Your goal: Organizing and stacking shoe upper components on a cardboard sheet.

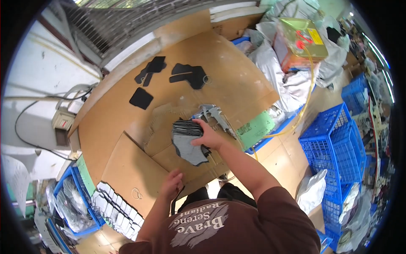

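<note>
The right hand (208, 136) presses spread fingers on a grey stack of cut pieces (188, 139); a spray gun (213, 114) lies at one o'clock. The left hand (171, 185) rests curled on the cardboard-covered desk (127, 161).

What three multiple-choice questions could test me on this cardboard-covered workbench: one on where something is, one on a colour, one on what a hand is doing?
1. Where does the spray gun lie?
A. just beyond the stack of grey cut pieces
B. inside a blue crate
C. on the floor

2. What colour are the crates at the person's right?
A. red
B. blue
C. white

3. What is the right hand doing?
A. hanging free in the air
B. gripping the spray gun
C. resting on the stack of grey pieces

Answers: 1 A, the gun sits on the cardboard behind the stack. 2 B, their lattice walls are plainly blue. 3 C, its fingers lie on the top piece, while the left hand is at the near cardboard edge.
</note>
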`<state>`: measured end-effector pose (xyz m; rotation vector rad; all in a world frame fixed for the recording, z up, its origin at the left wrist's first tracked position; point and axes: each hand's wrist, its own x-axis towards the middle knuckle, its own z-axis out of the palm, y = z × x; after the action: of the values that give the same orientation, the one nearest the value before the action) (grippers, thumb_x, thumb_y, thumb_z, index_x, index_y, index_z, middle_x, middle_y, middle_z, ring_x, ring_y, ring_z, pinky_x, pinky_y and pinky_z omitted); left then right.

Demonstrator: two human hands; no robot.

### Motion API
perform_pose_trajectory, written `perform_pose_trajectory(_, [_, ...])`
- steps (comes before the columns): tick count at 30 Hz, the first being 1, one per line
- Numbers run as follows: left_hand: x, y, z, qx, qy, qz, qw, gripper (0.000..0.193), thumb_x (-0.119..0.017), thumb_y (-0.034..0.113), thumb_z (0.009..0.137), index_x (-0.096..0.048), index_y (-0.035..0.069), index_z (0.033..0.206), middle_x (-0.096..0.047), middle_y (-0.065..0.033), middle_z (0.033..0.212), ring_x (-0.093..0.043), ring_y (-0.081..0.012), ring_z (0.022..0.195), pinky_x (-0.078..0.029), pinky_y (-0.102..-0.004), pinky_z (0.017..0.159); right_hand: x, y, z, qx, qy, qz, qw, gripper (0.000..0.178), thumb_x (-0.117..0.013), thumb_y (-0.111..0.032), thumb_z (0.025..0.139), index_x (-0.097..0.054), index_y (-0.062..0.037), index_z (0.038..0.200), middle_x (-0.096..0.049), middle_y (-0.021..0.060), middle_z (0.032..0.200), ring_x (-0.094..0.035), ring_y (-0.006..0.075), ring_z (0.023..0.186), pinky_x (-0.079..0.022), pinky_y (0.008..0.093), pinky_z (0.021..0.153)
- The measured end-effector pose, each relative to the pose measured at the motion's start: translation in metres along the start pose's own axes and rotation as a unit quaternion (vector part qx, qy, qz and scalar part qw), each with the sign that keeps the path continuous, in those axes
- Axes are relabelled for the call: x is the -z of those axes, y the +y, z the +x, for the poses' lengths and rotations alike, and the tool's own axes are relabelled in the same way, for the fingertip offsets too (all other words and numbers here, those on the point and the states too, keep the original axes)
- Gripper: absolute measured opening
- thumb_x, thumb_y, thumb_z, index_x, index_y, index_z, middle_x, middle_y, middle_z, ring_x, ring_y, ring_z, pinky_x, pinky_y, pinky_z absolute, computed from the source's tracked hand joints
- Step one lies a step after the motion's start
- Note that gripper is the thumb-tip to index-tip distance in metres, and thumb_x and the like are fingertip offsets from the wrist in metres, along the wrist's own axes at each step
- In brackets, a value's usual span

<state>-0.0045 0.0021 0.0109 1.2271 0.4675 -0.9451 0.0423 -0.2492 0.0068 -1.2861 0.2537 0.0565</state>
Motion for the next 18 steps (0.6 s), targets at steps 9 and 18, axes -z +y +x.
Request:
perform_pose_trajectory(9, [-0.067, 0.047, -0.044, -0.311, -0.015, 0.695, 0.649, 0.016, -0.054, 0.016, 0.080, -0.058, 0.002, 0.077, -0.058, -0.0113, 0.081, -0.057, -0.0282, 0.068, -0.046, -0.0361, 0.061, -0.049, -0.026, -0.007, -0.139, 0.145, -0.321, 0.925, 0.087, -0.077, -0.033, 0.048, -0.037, -0.0178, 0.124, -0.030, 0.0232, 0.119, -0.040, 0.0396, 0.109, -0.037, 0.0402, 0.091])
perform_pose_trajectory(18, [-0.003, 0.032, 0.015, -0.225, 0.053, 0.092, 0.969, 0.018, -0.040, 0.016, 0.090, -0.053, 0.005, 0.085, -0.055, -0.0075, 0.091, -0.051, -0.0190, 0.086, -0.042, -0.0322, 0.075, -0.081, -0.006, -0.045, 0.008, 0.147, -0.458, 0.877, 0.093, -0.072, -0.047, 0.054, -0.028, -0.0215, 0.131, -0.021, 0.0275, 0.130, -0.031, 0.0443, 0.116, -0.024, 0.0491, 0.097])
